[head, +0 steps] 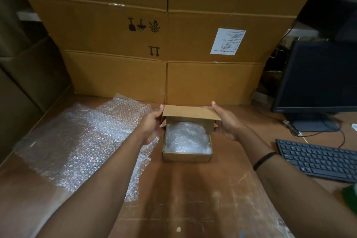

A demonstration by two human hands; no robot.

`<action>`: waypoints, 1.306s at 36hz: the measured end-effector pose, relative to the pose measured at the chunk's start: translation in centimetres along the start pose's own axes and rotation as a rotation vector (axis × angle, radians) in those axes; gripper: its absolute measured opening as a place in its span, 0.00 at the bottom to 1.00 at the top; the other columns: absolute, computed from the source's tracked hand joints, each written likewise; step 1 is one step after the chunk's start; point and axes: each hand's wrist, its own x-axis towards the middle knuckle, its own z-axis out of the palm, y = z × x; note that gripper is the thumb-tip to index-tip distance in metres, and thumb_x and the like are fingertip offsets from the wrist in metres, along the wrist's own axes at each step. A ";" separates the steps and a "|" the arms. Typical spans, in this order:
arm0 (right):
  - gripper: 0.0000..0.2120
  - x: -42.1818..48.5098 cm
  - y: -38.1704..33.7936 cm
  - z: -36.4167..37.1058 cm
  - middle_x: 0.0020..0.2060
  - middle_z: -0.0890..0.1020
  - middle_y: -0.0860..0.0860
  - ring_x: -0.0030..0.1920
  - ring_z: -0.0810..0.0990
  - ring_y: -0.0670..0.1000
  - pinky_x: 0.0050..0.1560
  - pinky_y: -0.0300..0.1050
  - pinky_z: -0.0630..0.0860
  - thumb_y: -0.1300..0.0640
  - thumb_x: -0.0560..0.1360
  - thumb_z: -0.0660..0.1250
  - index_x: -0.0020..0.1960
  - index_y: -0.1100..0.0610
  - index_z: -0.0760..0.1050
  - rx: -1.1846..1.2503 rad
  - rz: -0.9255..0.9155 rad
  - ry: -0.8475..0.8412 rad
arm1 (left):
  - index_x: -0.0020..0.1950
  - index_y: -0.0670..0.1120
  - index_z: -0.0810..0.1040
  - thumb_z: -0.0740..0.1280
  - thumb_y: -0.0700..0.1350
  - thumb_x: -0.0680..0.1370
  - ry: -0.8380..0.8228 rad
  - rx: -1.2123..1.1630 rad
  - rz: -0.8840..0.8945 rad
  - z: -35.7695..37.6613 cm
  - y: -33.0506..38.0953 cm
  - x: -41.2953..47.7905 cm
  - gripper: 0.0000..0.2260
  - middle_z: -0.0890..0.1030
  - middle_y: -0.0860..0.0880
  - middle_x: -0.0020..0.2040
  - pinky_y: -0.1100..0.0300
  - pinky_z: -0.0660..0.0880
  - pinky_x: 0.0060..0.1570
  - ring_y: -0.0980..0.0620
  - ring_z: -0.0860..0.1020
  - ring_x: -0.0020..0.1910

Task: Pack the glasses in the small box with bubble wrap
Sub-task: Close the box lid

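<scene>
Wooden table (193, 189), scuffed, with stacked cartons (164, 44) walling its far edge.

Item one: small box (186, 155), brown card, open, sitting on the table at centre, straight before you.

Contents: bubble-wrap bundle (186, 139) filling the cavity; glasses cannot be made out through the wrap.

Lid (190, 112): raised on the far side, tilted over the opening.

Your left hand (152, 121) pinches the lid's left end, thumb at the corner. Your right hand (225, 120) pinches the right end, thumb on top, with a dark band (264, 160) on that wrist.

Loose bubble wrap sheets (81, 141) lie left of the box, under your left forearm.

Keyboard (316, 160) and monitor (318, 75) stand to the right, well apart.
</scene>
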 end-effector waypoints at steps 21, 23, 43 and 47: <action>0.27 -2.0 5.7 -0.2 0.78 0.52 0.44 0.78 0.48 0.45 0.74 0.41 0.45 0.41 0.83 0.47 0.79 0.49 0.53 -0.874 -0.096 -0.153 | 0.69 0.51 0.73 0.58 0.47 0.70 -0.132 0.669 0.102 -2.7 -4.3 -2.9 0.26 0.63 0.54 0.75 0.54 0.51 0.74 0.57 0.59 0.74; 0.28 -2.1 6.6 -0.4 0.79 0.47 0.43 0.78 0.45 0.46 0.77 0.46 0.44 0.39 0.82 0.45 0.80 0.47 0.48 -0.986 -0.102 -0.182 | 0.70 0.52 0.73 0.56 0.48 0.72 -0.142 0.752 0.102 -3.1 -4.8 -2.7 0.25 0.63 0.54 0.76 0.54 0.50 0.75 0.57 0.58 0.75; 0.29 1.7 5.4 1.3 0.78 0.38 0.43 0.79 0.45 0.50 0.77 0.54 0.48 0.41 0.83 0.42 0.80 0.47 0.38 -1.294 0.080 -0.175 | 0.79 0.48 0.50 0.49 0.52 0.85 -0.161 1.491 0.152 -0.9 -5.7 1.1 0.24 0.47 0.50 0.80 0.48 0.43 0.74 0.48 0.44 0.78; 0.30 1.2 5.8 1.8 0.78 0.36 0.42 0.79 0.47 0.51 0.76 0.56 0.52 0.39 0.82 0.41 0.79 0.47 0.36 -1.337 0.068 -0.134 | 0.80 0.48 0.46 0.46 0.54 0.84 -0.139 1.539 0.172 -1.0 -6.5 0.6 0.25 0.45 0.50 0.80 0.46 0.45 0.74 0.49 0.42 0.78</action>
